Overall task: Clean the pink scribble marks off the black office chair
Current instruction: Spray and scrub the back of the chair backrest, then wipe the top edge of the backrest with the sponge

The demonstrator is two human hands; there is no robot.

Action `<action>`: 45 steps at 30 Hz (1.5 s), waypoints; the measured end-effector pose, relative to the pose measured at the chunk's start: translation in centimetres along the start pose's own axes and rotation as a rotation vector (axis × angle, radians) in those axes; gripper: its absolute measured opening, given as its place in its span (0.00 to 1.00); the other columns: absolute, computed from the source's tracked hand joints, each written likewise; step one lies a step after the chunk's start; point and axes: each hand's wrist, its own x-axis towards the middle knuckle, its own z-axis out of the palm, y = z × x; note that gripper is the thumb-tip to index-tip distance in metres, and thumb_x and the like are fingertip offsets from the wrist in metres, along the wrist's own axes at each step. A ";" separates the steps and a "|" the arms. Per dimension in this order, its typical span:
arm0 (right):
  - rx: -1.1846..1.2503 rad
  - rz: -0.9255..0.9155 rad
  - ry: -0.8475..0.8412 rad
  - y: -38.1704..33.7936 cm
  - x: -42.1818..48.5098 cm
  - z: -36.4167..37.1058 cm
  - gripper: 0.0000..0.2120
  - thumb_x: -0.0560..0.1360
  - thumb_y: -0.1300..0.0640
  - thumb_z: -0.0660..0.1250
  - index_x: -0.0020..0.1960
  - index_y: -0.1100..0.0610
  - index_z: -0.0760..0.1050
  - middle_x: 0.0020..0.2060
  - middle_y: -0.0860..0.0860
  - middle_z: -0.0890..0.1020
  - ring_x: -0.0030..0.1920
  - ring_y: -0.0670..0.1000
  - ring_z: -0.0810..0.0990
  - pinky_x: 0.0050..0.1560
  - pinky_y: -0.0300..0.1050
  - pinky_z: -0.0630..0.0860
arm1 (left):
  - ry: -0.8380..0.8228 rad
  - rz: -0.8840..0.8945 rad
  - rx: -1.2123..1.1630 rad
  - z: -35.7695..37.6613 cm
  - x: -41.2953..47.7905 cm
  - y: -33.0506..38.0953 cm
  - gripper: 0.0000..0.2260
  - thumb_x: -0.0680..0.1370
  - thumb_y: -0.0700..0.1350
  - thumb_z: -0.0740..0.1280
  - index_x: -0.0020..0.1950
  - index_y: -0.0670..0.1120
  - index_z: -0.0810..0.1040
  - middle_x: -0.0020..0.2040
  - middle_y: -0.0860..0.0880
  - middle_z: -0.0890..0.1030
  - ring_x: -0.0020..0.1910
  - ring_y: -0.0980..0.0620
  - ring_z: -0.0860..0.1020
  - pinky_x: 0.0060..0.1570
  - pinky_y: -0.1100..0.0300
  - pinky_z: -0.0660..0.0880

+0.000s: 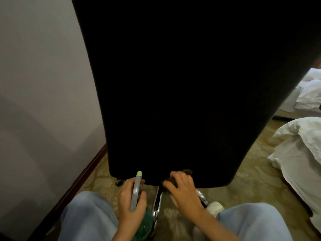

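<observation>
- The fingers (141, 195) of the left hand (132, 204) are clamped round the grey trigger head of a spray bottle (136, 190). Its pale nozzle (139, 174) points up at the lower edge of the chair, and its green body (143, 221) sits below the palm.
- The fingers (175, 176) of the right hand (184, 193) are bent and slightly apart. They curl over a dark cloth (171, 180) and press it against the bottom edge of the chair back.
- The cloth looks soft and limp, so it likely wipes best bunched under the fingertips.
- The bottle looks like light, stiff plastic, and the neck under the trigger is the natural place to hold it.
- The black office chair (182, 84) stands right in front of the person with its back turned to them, and it fills most of the view.
- Its covering is too dark to show any pink marks, so I cannot tell where they lie.
- The chair is probably heavy, and it may roll or swivel under a firm rub. Steadying the back's edge would help.
- A shiny metal leg (157, 200) of the chair base runs between the two hands.
- The person's knees, in pale blue trousers (86, 216), are low to the floor on either side.
- A patterned tan carpet (251, 185) covers the floor.
- A plain light wall (43, 84) with a dark baseboard (86, 173) rises on the left.
- White bedding (302, 145) lies on the right.
</observation>
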 end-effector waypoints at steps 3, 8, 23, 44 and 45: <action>0.092 0.072 0.258 1.8 2.6 -5.8 0.27 0.61 0.59 0.77 0.56 0.53 0.70 0.56 0.56 0.69 0.55 0.57 0.71 0.52 0.51 0.70 | -0.007 0.026 -0.040 -0.6 -0.7 3.4 0.24 0.72 0.27 0.66 0.48 0.59 0.73 0.41 0.48 0.77 0.37 0.52 0.76 0.34 0.73 0.69; 0.106 0.106 0.566 5.2 8.5 -16.5 0.10 0.74 0.56 0.64 0.54 0.54 0.71 0.55 0.57 0.69 0.52 0.60 0.71 0.54 0.53 0.67 | -0.047 0.104 -0.161 -2.9 -0.5 10.2 0.23 0.74 0.27 0.64 0.47 0.58 0.73 0.41 0.49 0.77 0.36 0.60 0.76 0.35 0.71 0.70; -0.080 0.226 0.837 12.2 14.9 -11.5 0.12 0.81 0.46 0.53 0.54 0.54 0.68 0.54 0.57 0.66 0.53 0.58 0.66 0.51 0.52 0.62 | -0.119 0.068 -0.179 -5.7 4.4 14.6 0.11 0.75 0.27 0.63 0.46 0.42 0.76 0.35 0.44 0.73 0.26 0.56 0.71 0.28 0.69 0.65; 0.275 -0.203 0.459 -3.1 24.1 -17.2 0.13 0.72 0.56 0.68 0.54 0.54 0.69 0.53 0.55 0.70 0.52 0.57 0.73 0.46 0.50 0.74 | 0.191 0.072 0.016 -13.5 8.7 18.9 0.18 0.74 0.30 0.65 0.46 0.56 0.75 0.40 0.45 0.77 0.37 0.52 0.76 0.35 0.64 0.72; 0.310 -0.214 0.453 -3.3 25.3 -17.8 0.13 0.71 0.56 0.68 0.54 0.54 0.69 0.53 0.55 0.71 0.51 0.57 0.73 0.45 0.50 0.74 | 0.229 0.088 0.067 -14.0 9.3 19.7 0.14 0.74 0.32 0.66 0.47 0.52 0.77 0.38 0.45 0.77 0.36 0.50 0.75 0.33 0.62 0.71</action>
